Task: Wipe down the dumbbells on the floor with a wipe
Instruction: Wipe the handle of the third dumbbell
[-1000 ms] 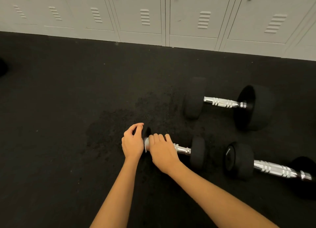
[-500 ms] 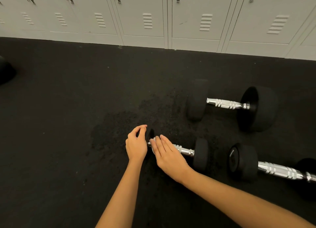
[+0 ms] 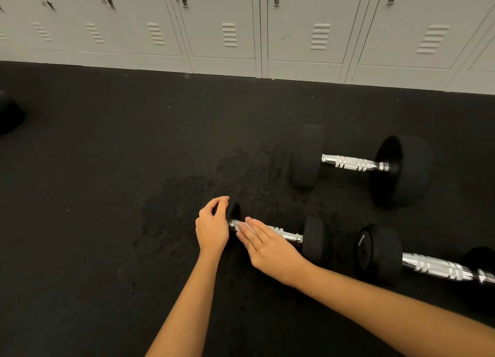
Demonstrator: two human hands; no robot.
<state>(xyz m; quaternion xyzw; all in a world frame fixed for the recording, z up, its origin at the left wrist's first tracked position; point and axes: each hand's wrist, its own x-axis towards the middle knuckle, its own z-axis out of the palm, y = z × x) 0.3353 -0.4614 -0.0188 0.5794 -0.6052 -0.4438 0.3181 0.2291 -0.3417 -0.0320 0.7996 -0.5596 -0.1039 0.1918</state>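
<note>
Right now the small dumbbell (image 3: pixel 278 233) lies on the black floor (image 3: pixel 107 222) with its chrome handle running left to right, tilted slightly toward the viewer at its right end. The right hand (image 3: pixel 267 247) lies flat across the left part of that handle, fingers straight and pointing left, its grip closed on nothing; whether a wipe sits beneath the palm cannot be told. The left hand (image 3: pixel 213 226) curls its grip over the dumbbell's left head, steadying it, so the bare handle stretches rightward from the right hand, which is the nearer one to stroke it. Two larger dumbbells lie beyond: one (image 3: pixel 361 165) toward the lockers (image 3: pixel 227 22), one (image 3: pixel 417 263) just right. A pale mark on the nearer one's end face is too small to read.
</note>
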